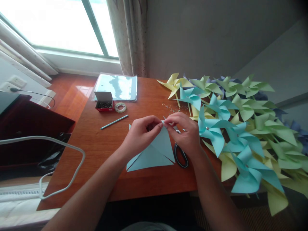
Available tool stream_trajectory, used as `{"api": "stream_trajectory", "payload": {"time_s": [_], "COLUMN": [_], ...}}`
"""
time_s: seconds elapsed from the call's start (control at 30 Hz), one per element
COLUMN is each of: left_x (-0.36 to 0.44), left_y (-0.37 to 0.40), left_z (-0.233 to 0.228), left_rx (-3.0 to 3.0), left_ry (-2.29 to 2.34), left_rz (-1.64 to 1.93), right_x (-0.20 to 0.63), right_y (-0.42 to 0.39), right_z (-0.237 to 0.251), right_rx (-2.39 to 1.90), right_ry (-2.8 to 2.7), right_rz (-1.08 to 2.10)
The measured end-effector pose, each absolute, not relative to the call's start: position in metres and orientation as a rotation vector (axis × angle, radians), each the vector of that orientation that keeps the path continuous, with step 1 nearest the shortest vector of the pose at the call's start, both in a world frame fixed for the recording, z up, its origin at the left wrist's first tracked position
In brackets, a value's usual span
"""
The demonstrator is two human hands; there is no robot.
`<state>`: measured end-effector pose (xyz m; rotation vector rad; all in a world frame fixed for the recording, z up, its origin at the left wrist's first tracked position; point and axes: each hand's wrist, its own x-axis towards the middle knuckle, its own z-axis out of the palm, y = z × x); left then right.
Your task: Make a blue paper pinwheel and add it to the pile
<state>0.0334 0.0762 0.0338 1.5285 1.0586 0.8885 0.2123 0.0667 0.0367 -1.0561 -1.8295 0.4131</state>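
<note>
Both hands meet at one point. Left hand [141, 133] and right hand [185, 131] pinch the raised corners of the light-blue cut paper square [156, 150], fingertips closed together; the sheet fans out below toward the person. Scissors [180, 155] lie under the right wrist.

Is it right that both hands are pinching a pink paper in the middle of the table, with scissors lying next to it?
Not quite. The paper is light blue, not pink. The rest holds: in the head view the left hand and right hand pinch its top corner together, mid-table, and the scissors lie just beside it, partly under the right hand.
</note>
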Motion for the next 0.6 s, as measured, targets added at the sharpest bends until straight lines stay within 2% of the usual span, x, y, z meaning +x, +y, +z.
{"api": "stream_trajectory", "payload": {"time_s": [0.6], "left_x": [0.033], "left_y": [0.078], "left_z": [0.045], "left_rx": [1.207], "left_ry": [1.003], "left_rz": [0.947], "right_x": [0.212], "right_y": [0.063], "right_z": [0.036], "right_rx": [-1.036], "right_ry": [-1.851], "right_rz": [0.401]}}
